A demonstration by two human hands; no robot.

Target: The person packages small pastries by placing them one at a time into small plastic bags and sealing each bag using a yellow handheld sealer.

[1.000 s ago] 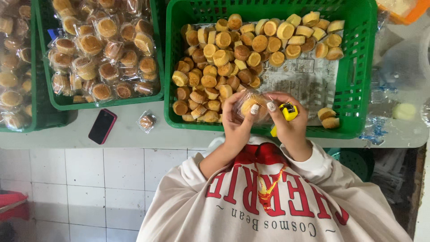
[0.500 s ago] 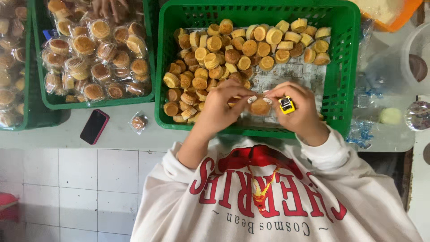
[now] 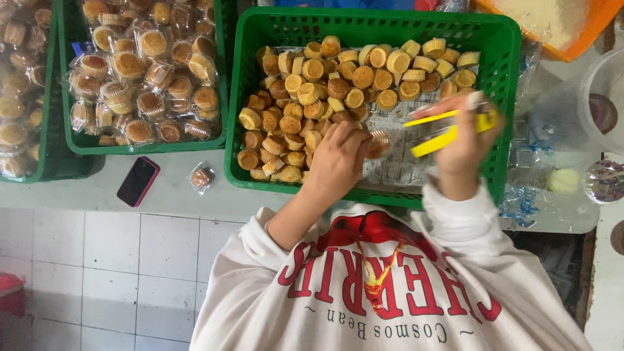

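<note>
Left hand (image 3: 338,159): my grip pinches one small cake (image 3: 377,144) over the paper-lined bare patch of the crate (image 3: 500,104), clear of the heap so it stays apart.
Right hand (image 3: 465,140): closed on a yellow tool (image 3: 445,130), blurred; probably a tape cutter, raised beside the cake.
Crates: three green ones on the desk (image 3: 175,188); two hold wrapped cakes.
Loose cakes: several dozen.
Strays: one phone (image 3: 138,181), one wrapped cake (image 3: 201,177).

Green crate (image 3: 507,45); golden-brown cakes (image 3: 312,68); yellow tool (image 3: 445,129); red-edged black phone (image 3: 138,181); white sweatshirt (image 3: 390,305) with red lettering; orange tray (image 3: 585,39).
</note>
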